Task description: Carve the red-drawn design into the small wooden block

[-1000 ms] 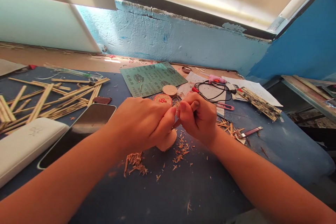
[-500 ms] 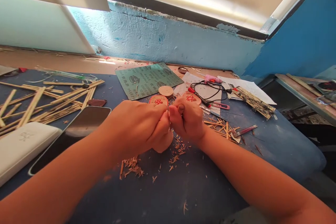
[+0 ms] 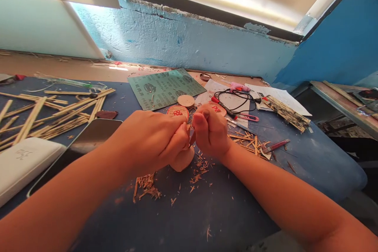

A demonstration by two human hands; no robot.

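My left hand [image 3: 153,141] and my right hand [image 3: 211,130] are closed and pressed together over the blue table [image 3: 236,204]. The left fingers pinch a small wooden piece that is mostly hidden. A pale round wooden disc [image 3: 185,160] shows just under that hand. My right hand grips a thin reddish tool [image 3: 192,138], of which only a sliver shows between the thumbs. Wood shavings [image 3: 147,187] lie on the table below and between the hands.
A green sandpaper sheet [image 3: 165,86] lies behind the hands, with wooden discs [image 3: 177,111] near it. Bamboo sticks [image 3: 59,110], a phone [image 3: 79,149] and a white power bank [image 3: 23,161] lie left. A black cable [image 3: 236,100], pink glue gun [image 3: 238,86], red cutter [image 3: 277,145] and stick bundle [image 3: 285,112] lie right.
Both hands have stayed clasped and shifted slightly left and toward me. The right thumb has curled in, and a red-marked disc behind the right hand has come into view.
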